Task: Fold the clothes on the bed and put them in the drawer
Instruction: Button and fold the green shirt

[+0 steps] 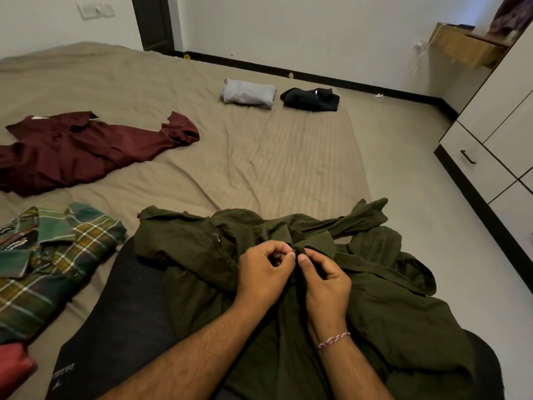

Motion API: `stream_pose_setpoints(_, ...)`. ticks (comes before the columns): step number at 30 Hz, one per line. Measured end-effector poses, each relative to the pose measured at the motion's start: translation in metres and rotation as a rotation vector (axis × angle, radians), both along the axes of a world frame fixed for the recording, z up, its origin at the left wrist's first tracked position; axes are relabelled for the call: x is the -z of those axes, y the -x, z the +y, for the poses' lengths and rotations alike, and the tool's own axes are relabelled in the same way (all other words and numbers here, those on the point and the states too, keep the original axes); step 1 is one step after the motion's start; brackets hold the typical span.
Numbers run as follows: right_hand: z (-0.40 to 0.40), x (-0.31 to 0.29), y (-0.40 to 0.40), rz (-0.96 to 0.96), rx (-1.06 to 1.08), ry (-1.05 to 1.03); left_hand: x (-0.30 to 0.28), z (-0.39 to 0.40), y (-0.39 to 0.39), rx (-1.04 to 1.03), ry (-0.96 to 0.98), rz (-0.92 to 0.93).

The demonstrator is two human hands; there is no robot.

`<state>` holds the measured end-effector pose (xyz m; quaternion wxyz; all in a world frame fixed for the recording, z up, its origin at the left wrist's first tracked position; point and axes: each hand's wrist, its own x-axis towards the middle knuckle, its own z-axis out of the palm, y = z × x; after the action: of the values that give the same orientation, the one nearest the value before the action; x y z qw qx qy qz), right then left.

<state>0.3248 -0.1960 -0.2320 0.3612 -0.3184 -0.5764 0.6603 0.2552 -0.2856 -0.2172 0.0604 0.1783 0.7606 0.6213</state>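
An olive green shirt [383, 287] lies crumpled over my lap at the near edge of the bed [259, 157]. My left hand [264, 272] and my right hand [326, 278] meet at the shirt's front near the collar, each pinching the cloth between thumb and fingertips at a button. A maroon shirt [86, 148] lies spread out at the left. A green plaid shirt [49, 261] lies at the near left. Two folded garments, one grey [248, 93] and one black [311, 99], sit side by side at the far edge of the bed.
A white drawer unit [484, 166] with a dark handle stands at the right, drawers closed, across a strip of floor. A red cloth [14, 368] shows at the bottom left corner. A wooden shelf [464, 44] hangs on the far wall.
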Motion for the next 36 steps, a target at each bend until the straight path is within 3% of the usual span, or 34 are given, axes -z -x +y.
stream_pose_setpoints(7,0.007,0.011,0.003,-0.061,-0.087,-0.035,0.007,0.002,0.007,0.046,-0.082,-0.257)
stream_pose_setpoints(12,0.008,0.013,0.005,-0.071,-0.086,-0.234,0.004,0.001,0.009,0.116,-0.279,-0.630)
stream_pose_setpoints(14,0.008,0.011,0.004,-0.075,-0.094,-0.332,0.003,0.000,0.010,0.127,-0.297,-0.692)
stream_pose_setpoints(26,0.007,0.015,0.001,-0.135,-0.083,-0.732,0.010,-0.001,0.019,0.147,-0.187,-0.692)
stream_pose_setpoints(32,0.007,0.014,0.002,-0.131,-0.148,-0.668,0.016,0.000,0.024,0.160,-0.204,-0.708)
stream_pose_setpoints(36,0.014,0.020,0.004,-0.141,-0.199,-0.413,0.016,0.000,0.024,0.183,-0.152,-0.626)
